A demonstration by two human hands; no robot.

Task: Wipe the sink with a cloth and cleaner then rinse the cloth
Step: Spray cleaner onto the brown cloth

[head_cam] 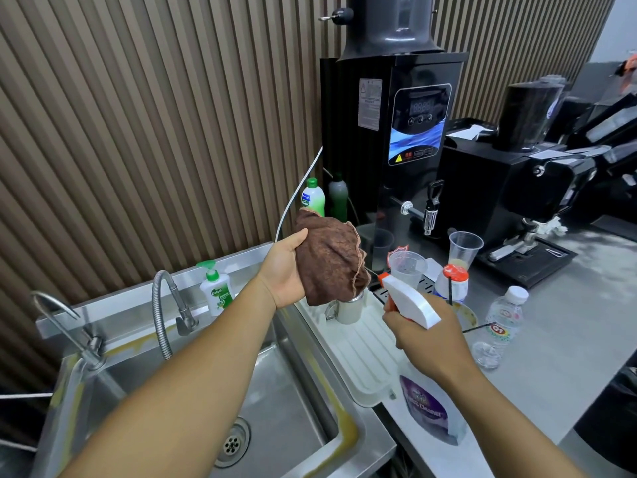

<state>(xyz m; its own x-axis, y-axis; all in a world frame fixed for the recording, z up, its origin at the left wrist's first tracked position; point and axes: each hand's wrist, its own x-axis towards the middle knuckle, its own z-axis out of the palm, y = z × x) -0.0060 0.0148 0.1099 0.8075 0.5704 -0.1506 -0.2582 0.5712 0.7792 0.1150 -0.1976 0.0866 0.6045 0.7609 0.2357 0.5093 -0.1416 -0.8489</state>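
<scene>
Two hands are raised above the counter beside the sink (220, 401): the left hand (284, 274) holds a bunched brown cloth (331, 260) up, fingers curled round it, and the right hand (427, 343) grips a spray bottle (412, 303) of cleaner. Its nozzle points up and left at the cloth, just beside it, so the spray looks about to wet the cloth. Right fingers wrap the bottle's neck at the trigger.

The spray bottle (431, 408) label is partly hidden by the right forearm; the sink (282, 391) basin is cut off at the bottom edge.
</scene>
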